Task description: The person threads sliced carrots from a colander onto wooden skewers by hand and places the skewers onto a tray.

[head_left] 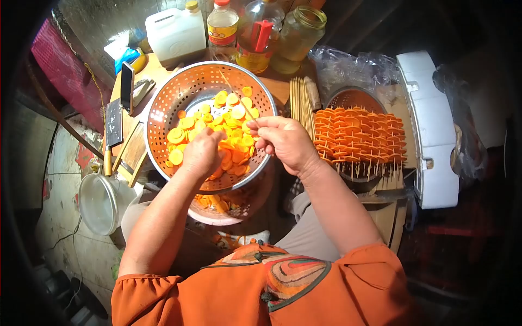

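A metal colander point(157, 127) full of orange carrot slices point(176, 136) sits in front of me. My left hand point(202, 153) is over the pile with its fingers curled together at some slices; its fingertips are partly hidden. At the colander's right rim, my right hand point(285, 140) pinches a thin wooden skewer point(235, 91) that slants up and left across the slices. Right of that hand stands a dense block of skewered carrot slices point(359, 133), with stick ends poking out. A bundle of bare skewers point(300, 106) lies between the colander and this block.
Behind the colander stand a white jug point(175, 37), bottles point(222, 30) and a glass jar point(298, 41). At left are a phone point(127, 87), a cleaver point(113, 124) and a bucket point(98, 204). A basin point(223, 218) sits beneath the colander; white foam point(427, 130) stands far right.
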`<state>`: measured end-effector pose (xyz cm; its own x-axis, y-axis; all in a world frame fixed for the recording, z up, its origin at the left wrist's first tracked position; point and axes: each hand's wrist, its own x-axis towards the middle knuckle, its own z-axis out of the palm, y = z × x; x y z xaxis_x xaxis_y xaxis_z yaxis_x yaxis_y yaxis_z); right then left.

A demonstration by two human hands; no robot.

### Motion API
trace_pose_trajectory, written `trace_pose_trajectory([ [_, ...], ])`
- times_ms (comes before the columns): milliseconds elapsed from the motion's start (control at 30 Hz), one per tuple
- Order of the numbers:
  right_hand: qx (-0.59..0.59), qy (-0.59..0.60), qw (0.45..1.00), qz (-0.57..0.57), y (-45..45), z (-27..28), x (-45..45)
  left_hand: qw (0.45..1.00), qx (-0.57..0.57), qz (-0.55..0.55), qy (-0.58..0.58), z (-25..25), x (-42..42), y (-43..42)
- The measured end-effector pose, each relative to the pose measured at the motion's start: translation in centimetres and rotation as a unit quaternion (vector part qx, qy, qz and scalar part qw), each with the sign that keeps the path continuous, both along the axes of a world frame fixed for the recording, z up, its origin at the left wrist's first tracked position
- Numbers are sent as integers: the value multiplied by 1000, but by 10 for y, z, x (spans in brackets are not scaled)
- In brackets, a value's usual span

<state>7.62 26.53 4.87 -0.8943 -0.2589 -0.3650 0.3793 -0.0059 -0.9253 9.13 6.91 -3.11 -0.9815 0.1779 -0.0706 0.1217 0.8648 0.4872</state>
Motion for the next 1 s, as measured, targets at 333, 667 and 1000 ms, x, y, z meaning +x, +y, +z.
trace_pose_trajectory([
  [333, 58, -64, 991, 102, 5, 0, 1, 757, 560, 253, -222, 13, -35, -15],
  [667, 100, -37, 984, 146, -16, -4, 5, 651, 667, 315, -179, 27, -42, -37],
  [1000, 99, -44, 984, 141, -22, -5, 10, 711, 613, 323, -121, 28, -35, -29],
])
